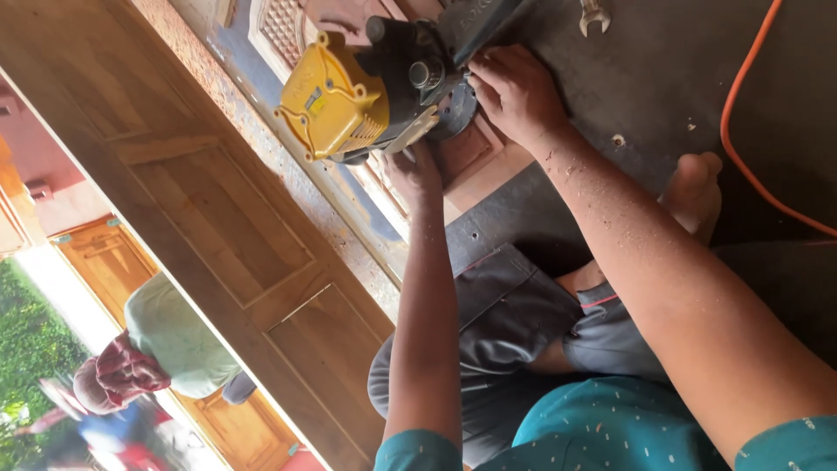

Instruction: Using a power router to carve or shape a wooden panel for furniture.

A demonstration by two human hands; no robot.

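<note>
At the top centre of the head view, a yellow-and-black power tool [366, 92] lies on the dark floor [663, 78], just beside a panelled wooden door [218, 227]. Right hand [516, 94]: fingers curled onto the tool's black body beside a round metal part, gripping it. Left hand [417, 174]: pressed under the yellow housing; fingers hidden, so grip cannot be told. An open-ended spanner [594, 14] lies near the tool. An orange cable [737, 113] runs across the floor. Sawdust speckles both forearms.

Small label [311, 102] on yellow housing (pale, rectangular).
</note>
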